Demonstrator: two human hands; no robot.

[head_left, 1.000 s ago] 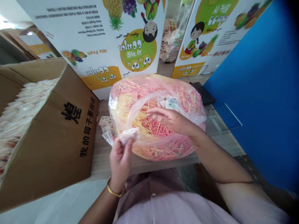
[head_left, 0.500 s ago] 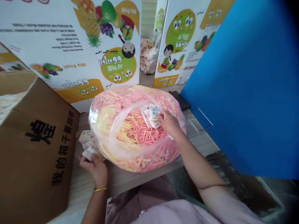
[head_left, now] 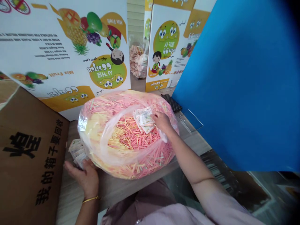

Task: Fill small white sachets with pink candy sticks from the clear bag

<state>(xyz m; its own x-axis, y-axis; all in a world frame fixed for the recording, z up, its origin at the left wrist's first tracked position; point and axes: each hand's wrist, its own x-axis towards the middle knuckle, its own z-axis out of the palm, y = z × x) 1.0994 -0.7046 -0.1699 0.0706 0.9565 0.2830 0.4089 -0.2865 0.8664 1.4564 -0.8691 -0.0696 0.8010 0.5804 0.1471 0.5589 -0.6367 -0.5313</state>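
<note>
Now — table (head_left: 109, 189) bears bag (head_left: 92, 132); my left hand (head_left: 86, 179) has dropped beside it, looking released, and my right hand (head_left: 163, 122) has come down, can't tell if pinching — at side packets (head_left: 77, 149) and top packets (head_left: 145, 118) respectively.

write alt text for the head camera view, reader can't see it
The right hand touches small flat printed packets atop thin pink and yellow sticks in a big open clear plastic bag. The left hand is at similar packets beside a brown cardboard box; white fruit-printed cartons stand behind.
</note>
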